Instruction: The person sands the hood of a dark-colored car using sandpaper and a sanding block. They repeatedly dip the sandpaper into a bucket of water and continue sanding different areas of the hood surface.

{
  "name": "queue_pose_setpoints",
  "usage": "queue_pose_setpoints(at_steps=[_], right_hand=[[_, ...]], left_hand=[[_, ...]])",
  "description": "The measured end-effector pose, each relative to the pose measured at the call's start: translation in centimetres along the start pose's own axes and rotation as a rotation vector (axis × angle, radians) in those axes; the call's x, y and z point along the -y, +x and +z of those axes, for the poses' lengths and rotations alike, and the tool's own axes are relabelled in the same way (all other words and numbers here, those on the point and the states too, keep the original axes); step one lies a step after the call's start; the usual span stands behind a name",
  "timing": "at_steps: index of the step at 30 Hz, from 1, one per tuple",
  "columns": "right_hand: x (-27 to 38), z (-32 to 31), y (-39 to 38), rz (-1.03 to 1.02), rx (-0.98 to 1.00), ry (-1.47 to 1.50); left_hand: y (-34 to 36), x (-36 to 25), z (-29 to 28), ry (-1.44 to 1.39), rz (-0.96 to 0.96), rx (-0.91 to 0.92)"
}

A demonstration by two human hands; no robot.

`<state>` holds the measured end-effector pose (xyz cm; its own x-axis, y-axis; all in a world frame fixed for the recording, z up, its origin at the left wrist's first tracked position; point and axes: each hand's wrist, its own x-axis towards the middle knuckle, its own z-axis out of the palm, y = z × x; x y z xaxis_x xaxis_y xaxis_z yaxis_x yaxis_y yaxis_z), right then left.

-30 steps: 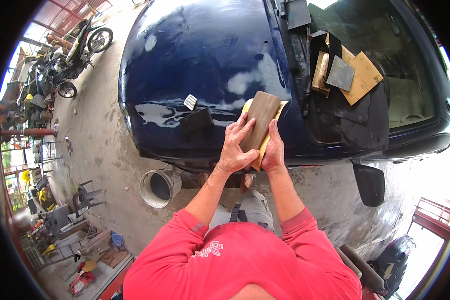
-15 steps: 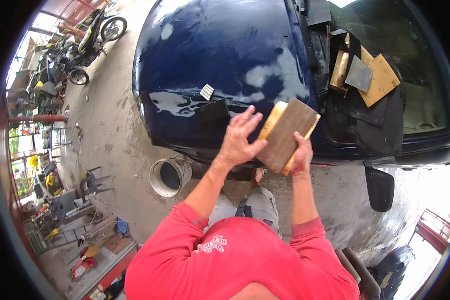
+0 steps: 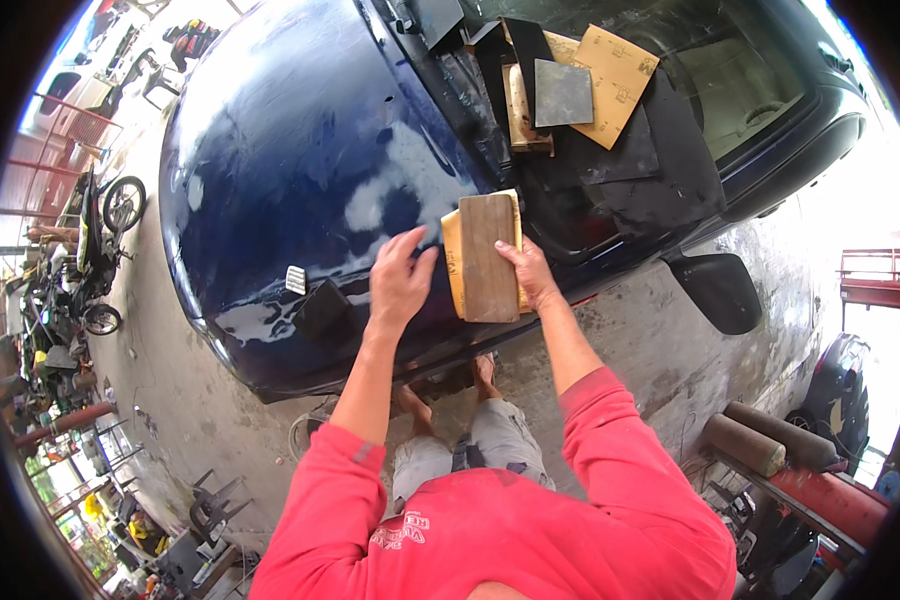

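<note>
In my right hand (image 3: 532, 272) is a flat brown wooden block (image 3: 488, 262), with my thumb on its upper face. A sheet of yellow-backed sandpaper (image 3: 452, 265) lies behind the block and sticks out past its edges. My left hand (image 3: 400, 282) hangs just left of the block, fingers apart and bent, touching nothing. Both hands are over the near side of a dark blue car hood (image 3: 270, 140) with whitish patches. On the hood, left of my left hand, lie a small pale ridged piece (image 3: 296, 280) and a black sheet (image 3: 322, 312).
Tan sandpaper sheets (image 3: 620, 75), a grey square sheet (image 3: 562, 92), black sheets (image 3: 610, 150) and a worn tan tool (image 3: 517, 105) rest at the windshield. The side mirror (image 3: 718, 292) juts out at right. A motorcycle (image 3: 90, 240) stands far left; rolled cylinders (image 3: 760, 440) lie at lower right.
The view has turned, so the car sits tilted and further left. My left hand has drawn away from the block. The block has swung from slanted to nearly upright in the picture.
</note>
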<state>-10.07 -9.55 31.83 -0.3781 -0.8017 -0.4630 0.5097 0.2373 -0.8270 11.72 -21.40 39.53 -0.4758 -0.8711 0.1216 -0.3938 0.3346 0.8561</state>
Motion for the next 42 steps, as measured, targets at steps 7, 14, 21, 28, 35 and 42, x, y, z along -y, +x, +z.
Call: queue_pose_setpoints(at_steps=[7, 14, 21, 28, 35, 42], right_hand=[[-0.8, 1.5, -0.2, -0.168, -0.110, -0.137], [-0.3, 1.5, 1.0, -0.033, -0.152, 0.009], [0.6, 2.7, 1.4, 0.092, -0.258, 0.098], [1.2, 3.2, 1.6, 0.113, -0.274, 0.130], [1.1, 3.1, 1.8, 0.148, -0.309, 0.117], [1.0, 3.2, 1.8, 0.164, -0.326, 0.114]], left_hand=[[16.6, -11.0, 14.7, 0.317, 0.514, -0.014], [23.7, -10.4, 18.5, 0.584, 0.514, 0.037], [21.7, -7.3, 9.9, -0.413, 0.067, -0.308], [12.8, 6.4, -4.3, -1.225, -0.559, -0.585], [16.7, 13.9, -3.1, -1.051, -0.733, -0.343], [24.1, 15.2, -3.0, -0.568, -0.571, -0.535]])
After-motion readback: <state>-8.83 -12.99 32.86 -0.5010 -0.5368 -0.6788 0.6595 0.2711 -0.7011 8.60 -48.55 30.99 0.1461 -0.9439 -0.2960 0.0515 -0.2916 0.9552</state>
